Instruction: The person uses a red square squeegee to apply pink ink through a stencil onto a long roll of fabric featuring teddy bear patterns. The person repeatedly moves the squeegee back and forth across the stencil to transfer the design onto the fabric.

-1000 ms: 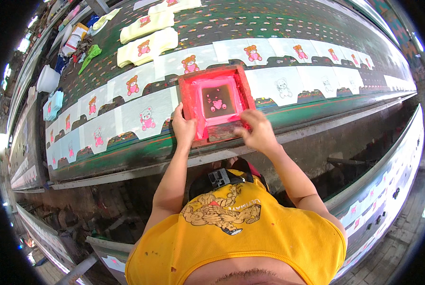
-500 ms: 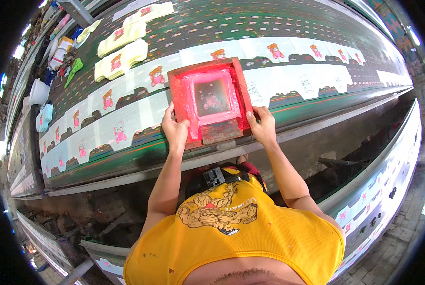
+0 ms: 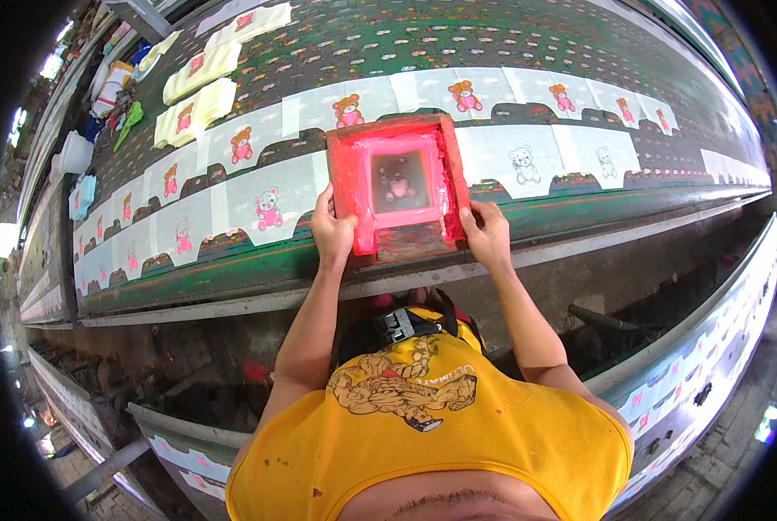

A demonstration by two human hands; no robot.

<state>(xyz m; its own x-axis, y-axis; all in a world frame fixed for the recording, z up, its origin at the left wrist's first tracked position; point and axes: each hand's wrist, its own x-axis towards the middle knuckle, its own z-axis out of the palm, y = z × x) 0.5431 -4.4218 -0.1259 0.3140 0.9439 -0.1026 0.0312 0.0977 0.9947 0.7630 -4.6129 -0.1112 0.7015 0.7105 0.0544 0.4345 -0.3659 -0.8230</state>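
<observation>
A square wooden printing screen [image 3: 452, 165], red with bright pink smeared inside its rim, lies over the near row of pale fabric pieces. Through its mesh window [image 3: 400, 181] a faint pink bear shape shows. My left hand [image 3: 333, 231] grips the frame's lower left side, thumb on top. At the lower right side my right hand [image 3: 488, 235] holds it the same way. A brownish block [image 3: 410, 242] sits inside the frame at its near end. Just left lies a fabric piece with a pink-filled bear [image 3: 268, 208]; to the right, one has only a bear outline [image 3: 524, 163].
A farther row of fabric carries brown-and-pink bears [image 3: 465, 95] along the long green table [image 3: 527, 208]. Stacks of pale yellow cloth [image 3: 195, 113] lie at the far left, near a white tub [image 3: 76, 153]. Another printing table [image 3: 701, 347] stands behind on the right.
The screen has shifted right along the near row by one fabric piece, with both hands on it. The piece it covered before now shows a pink-filled bear. My view has moved right too.
</observation>
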